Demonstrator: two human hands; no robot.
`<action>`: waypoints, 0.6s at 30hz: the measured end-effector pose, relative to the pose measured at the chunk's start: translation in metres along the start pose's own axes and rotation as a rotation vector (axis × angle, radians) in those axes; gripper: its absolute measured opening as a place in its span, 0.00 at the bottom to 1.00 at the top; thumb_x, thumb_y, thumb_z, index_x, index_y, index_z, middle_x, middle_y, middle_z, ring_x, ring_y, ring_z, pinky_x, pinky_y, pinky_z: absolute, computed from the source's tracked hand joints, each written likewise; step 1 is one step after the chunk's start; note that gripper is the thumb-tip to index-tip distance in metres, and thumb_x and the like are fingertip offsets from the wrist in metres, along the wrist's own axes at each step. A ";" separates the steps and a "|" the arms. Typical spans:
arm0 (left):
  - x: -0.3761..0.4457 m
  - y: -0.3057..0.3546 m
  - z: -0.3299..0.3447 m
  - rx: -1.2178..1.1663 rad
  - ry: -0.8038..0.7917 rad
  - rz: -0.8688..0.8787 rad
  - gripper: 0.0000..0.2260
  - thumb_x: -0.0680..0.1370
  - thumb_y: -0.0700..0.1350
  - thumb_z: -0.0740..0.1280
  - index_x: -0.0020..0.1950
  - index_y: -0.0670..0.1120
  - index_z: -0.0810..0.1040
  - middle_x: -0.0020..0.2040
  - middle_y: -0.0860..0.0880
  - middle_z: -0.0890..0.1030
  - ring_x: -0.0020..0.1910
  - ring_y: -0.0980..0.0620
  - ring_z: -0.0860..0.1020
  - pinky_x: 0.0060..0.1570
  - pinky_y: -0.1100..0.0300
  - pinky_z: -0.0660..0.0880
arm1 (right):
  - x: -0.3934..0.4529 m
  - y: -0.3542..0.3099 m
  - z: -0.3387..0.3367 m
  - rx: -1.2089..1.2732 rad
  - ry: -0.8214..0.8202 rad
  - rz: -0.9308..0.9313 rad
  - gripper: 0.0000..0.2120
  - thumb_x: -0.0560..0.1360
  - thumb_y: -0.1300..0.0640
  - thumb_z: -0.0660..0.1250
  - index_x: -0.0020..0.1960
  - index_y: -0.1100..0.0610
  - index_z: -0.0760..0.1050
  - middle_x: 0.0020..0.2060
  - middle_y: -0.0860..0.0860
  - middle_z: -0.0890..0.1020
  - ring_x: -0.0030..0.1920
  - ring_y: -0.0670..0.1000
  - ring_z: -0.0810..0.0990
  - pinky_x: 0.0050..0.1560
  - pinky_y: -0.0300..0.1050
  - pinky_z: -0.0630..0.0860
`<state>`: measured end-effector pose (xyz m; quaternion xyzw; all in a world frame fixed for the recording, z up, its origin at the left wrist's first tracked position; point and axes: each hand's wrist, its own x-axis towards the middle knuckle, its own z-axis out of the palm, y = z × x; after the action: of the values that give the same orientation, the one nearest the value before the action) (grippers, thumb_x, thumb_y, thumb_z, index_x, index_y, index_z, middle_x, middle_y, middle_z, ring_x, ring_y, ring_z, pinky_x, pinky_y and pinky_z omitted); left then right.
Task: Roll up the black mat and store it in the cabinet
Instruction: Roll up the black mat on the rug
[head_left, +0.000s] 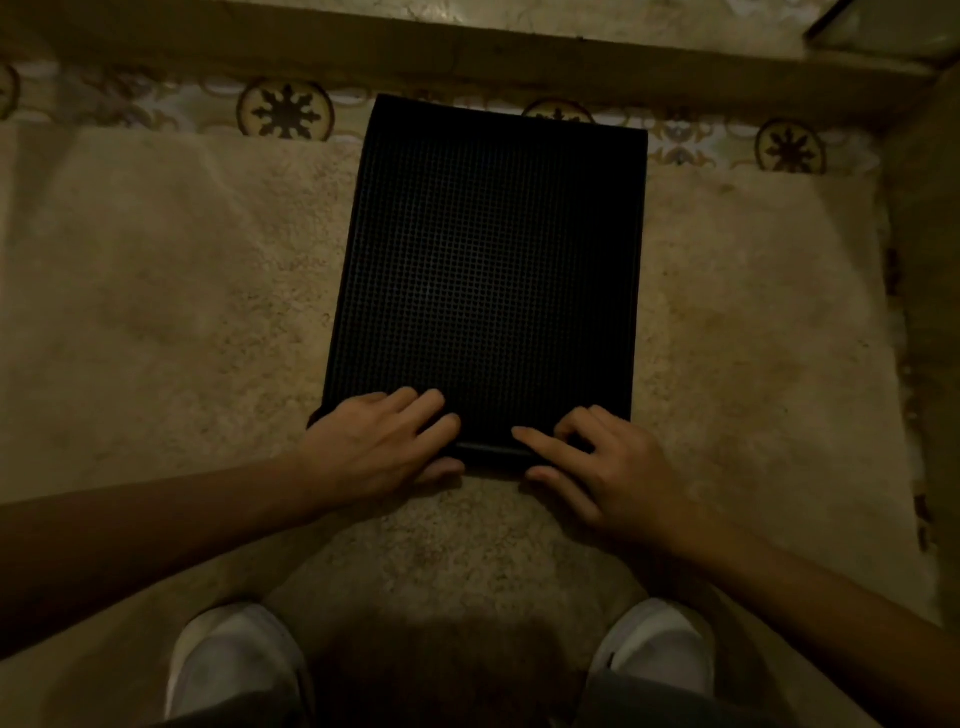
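Observation:
The black mat (488, 260), rectangular with a fine grid texture, lies flat on a beige rug, its long side running away from me. Both hands are at its near edge. My left hand (374, 447) grips the near left corner, fingers on top and thumb under the edge. My right hand (597, 467) pinches the near right part of the same edge, fingers curled on top, thumb below. The near edge looks slightly lifted between the hands. No cabinet is in view.
The beige shaggy rug (182, 291) covers most of the floor. Patterned tiles (285, 111) show beyond it, then a raised wooden sill (467, 57). My two white shoes (234, 660) stand at the bottom. A dark glass-like edge (883, 26) sits at the top right.

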<state>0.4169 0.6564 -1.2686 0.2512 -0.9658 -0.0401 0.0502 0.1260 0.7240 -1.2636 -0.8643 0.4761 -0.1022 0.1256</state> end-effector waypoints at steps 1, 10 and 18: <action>-0.001 0.001 0.001 0.003 -0.003 0.000 0.22 0.84 0.60 0.54 0.57 0.43 0.76 0.46 0.45 0.77 0.39 0.47 0.76 0.32 0.54 0.74 | -0.001 0.000 0.000 0.014 -0.001 0.004 0.20 0.82 0.43 0.63 0.69 0.52 0.76 0.46 0.52 0.77 0.43 0.50 0.72 0.41 0.40 0.66; -0.025 0.015 0.003 0.015 0.027 -0.019 0.22 0.85 0.48 0.50 0.57 0.38 0.80 0.48 0.40 0.81 0.41 0.43 0.79 0.37 0.52 0.76 | -0.016 -0.026 0.006 -0.024 0.103 0.104 0.18 0.80 0.44 0.66 0.62 0.56 0.81 0.46 0.54 0.80 0.42 0.53 0.76 0.37 0.49 0.74; -0.029 0.014 0.012 0.029 0.024 0.034 0.20 0.83 0.53 0.56 0.59 0.39 0.78 0.47 0.40 0.80 0.40 0.43 0.77 0.35 0.51 0.75 | -0.024 -0.022 0.012 -0.003 0.122 0.064 0.18 0.79 0.43 0.70 0.61 0.54 0.82 0.45 0.53 0.82 0.41 0.52 0.78 0.36 0.48 0.74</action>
<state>0.4335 0.6836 -1.2809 0.2359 -0.9697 -0.0221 0.0590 0.1340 0.7574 -1.2699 -0.8410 0.5104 -0.1501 0.0983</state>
